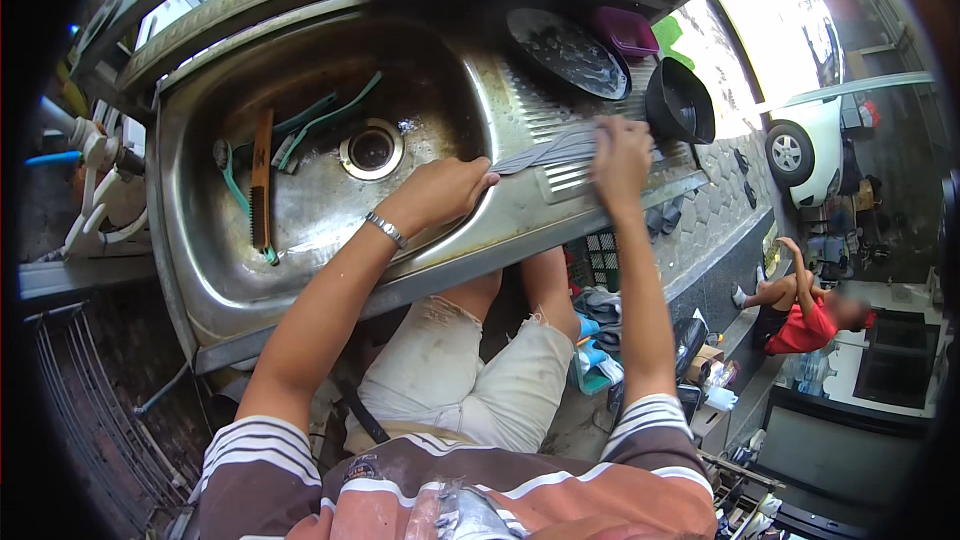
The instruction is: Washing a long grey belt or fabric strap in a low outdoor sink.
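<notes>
A grey, creased cloth [545,152] is drawn out in folds over the ribbed drainboard of a metal sink. Its left end is pinched by my left hand [450,190], at the basin's right edge. My right hand [622,162], slightly blurred, is closed on the right part of the cloth near a black bowl [672,110]. In the sink basin [330,45] lie a wooden-handled brush [261,175] and several green brushes [325,125], beside the round drain [371,149].
Behind the cloth, a round black pan [565,55] with suds and a purple plastic container [627,32] sit on the drainboard. A metal rail [250,25] runs along the back. To the right are a person in red [800,315] and a white car [810,145].
</notes>
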{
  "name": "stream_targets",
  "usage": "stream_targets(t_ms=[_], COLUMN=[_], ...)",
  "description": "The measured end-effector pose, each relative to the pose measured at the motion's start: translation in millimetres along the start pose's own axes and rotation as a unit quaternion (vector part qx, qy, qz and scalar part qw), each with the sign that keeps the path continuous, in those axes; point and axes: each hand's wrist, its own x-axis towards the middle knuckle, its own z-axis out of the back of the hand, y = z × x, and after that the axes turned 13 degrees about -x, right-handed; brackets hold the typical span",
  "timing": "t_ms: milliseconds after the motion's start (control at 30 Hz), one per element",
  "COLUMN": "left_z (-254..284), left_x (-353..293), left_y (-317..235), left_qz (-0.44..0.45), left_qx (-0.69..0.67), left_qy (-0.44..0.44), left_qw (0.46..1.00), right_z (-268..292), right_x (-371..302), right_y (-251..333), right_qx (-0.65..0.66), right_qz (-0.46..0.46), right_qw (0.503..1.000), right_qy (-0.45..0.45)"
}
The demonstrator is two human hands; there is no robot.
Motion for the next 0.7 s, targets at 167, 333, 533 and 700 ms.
stream_targets(t_ms=[167, 333, 533, 700], left_z=[4, 12, 19, 17], left_x=[-1, -2, 10, 10], left_y=[2, 2, 23, 28], left_qz=[0.027, -0.001, -0.035, 0.025], left_qx=[0.017, 0.031, -0.074, -0.247], left_qy=[-0.002, -0.046, -0.073, 0.001], left_qw=[0.999, 0.998, 0.994, 0.969], right_z=[-11, 8, 19, 13], right_x=[17, -20, -14, -34], right_y=[-57, 6, 1, 3], right_qx=[-0.167, -0.093, 0.069, 0.094], right_qz=[-0.076, 0.138, 0.261, 0.257], right_qw=[0.981, 0.983, 0.962, 0.961], right_qy=[0.066, -0.083, 0.039, 0.028])
